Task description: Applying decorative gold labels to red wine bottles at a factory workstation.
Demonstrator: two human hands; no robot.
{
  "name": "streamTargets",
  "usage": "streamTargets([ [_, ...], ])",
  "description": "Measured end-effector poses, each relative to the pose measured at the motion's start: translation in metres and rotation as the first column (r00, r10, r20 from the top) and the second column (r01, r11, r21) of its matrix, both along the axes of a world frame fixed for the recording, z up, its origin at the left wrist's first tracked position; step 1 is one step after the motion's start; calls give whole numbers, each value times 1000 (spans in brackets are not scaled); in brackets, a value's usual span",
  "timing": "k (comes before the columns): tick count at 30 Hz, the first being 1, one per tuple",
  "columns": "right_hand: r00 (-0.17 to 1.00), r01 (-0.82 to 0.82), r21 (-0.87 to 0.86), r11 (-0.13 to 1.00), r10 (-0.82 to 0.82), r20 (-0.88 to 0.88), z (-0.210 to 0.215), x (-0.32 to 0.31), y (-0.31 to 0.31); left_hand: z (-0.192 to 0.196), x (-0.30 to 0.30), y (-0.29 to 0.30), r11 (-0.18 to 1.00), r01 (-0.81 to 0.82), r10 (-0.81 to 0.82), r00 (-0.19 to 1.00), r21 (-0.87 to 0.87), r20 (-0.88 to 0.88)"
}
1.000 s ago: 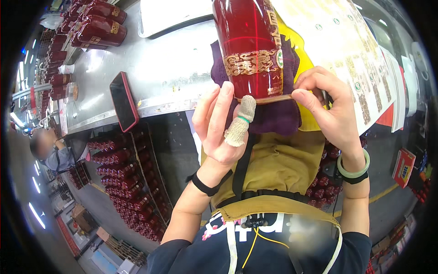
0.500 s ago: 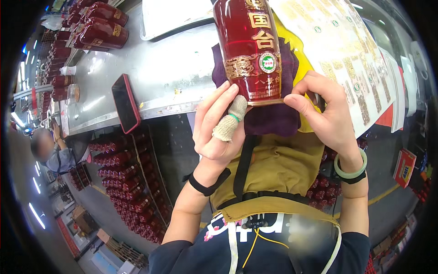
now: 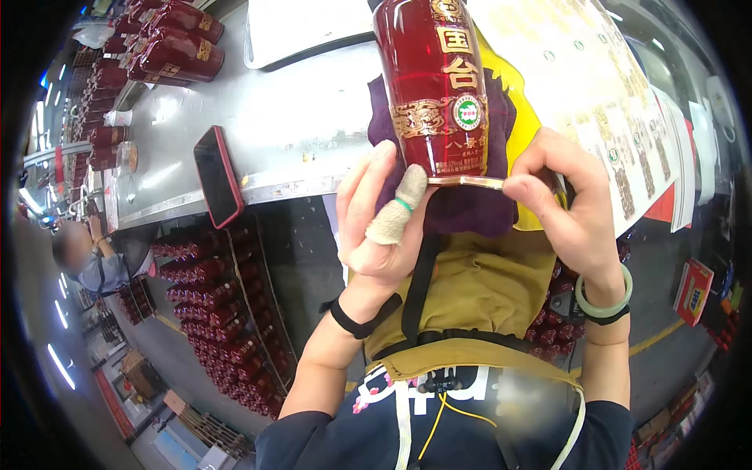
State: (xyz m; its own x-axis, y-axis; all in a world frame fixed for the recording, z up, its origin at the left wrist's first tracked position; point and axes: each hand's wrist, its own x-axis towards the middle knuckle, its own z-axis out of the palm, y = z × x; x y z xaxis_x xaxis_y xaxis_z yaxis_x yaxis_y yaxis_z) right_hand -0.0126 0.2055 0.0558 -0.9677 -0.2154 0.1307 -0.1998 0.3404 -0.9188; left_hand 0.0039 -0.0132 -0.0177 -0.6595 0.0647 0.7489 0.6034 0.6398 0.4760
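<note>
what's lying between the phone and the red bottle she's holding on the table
Nothing: in the head view, only bare grey table separates the phone from the bottle.

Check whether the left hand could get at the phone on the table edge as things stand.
Probably yes. The phone lies uncovered at the table's near edge, left of the left hand, with nothing between them. But that hand is pressed against the red bottle, so it would have to let go.

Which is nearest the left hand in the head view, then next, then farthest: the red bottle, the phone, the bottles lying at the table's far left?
1. Red bottle: touching the left hand, its fingers at the base.
2. Phone: to the hand's left, at the table edge.
3. Lying bottles: far upper left on the table.
</note>
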Motion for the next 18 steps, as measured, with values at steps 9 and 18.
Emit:
streamTargets([
  [9,998,-30,-16,999,29,-61,10,-1,4,4,0,1,998,-33,30,998,-59,-49],
  [18,996,45,90,995,-52,70,-8,0,11,14,-1,8,994,-35,31,999,-105,-40],
])
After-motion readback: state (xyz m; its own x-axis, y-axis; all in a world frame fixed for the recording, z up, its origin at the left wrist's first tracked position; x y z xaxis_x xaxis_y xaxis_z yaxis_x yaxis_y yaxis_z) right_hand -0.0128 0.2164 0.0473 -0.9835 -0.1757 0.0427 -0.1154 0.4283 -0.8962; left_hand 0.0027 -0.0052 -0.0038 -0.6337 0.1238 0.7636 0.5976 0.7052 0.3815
